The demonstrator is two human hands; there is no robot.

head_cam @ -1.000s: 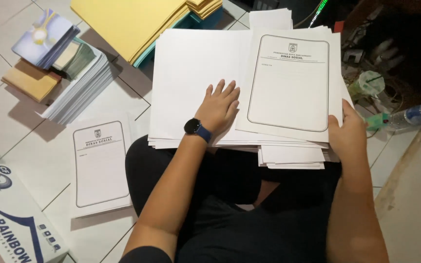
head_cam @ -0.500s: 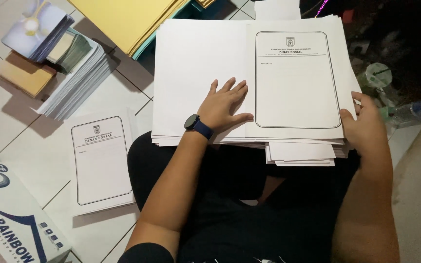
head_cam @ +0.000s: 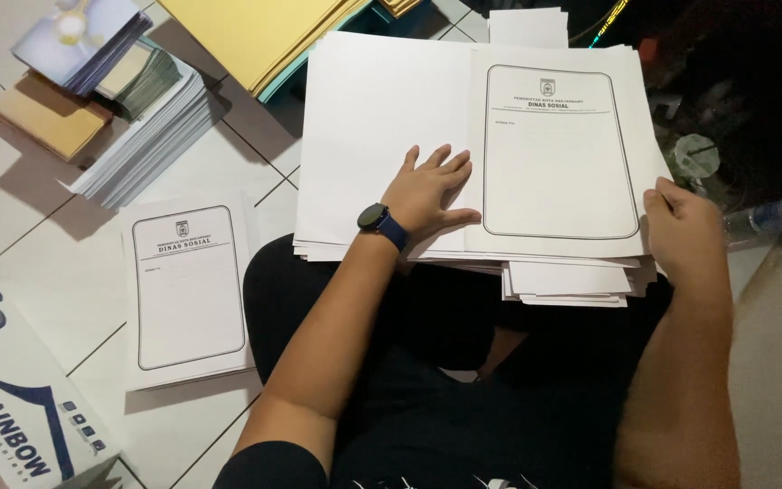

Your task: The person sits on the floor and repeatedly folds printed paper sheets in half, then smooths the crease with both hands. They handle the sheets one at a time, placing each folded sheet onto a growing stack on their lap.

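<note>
Fingers [head_cam: 441,167] of the left hand [head_cam: 427,195] lie spread flat on the open white sheet [head_cam: 382,136] on the lap. Right hand [head_cam: 685,226] pinches the printed sheet [head_cam: 558,154] at its right edge, above the paper stack [head_cam: 567,281].

Left hand [head_cam: 427,190] lies flat, palm down, fingers [head_cam: 445,161] spread and pointing up-frame, thumb out toward the right. Left forearm runs bare from lower left up to the wrist — a dark round wristwatch on a blue band [head_cam: 378,222] sits there. Right hand [head_cam: 685,226] sits at the right side, knuckles up, fingers curled under and hidden — grip can't be read. Right forearm comes straight up from the bottom edge, bare too.
</note>
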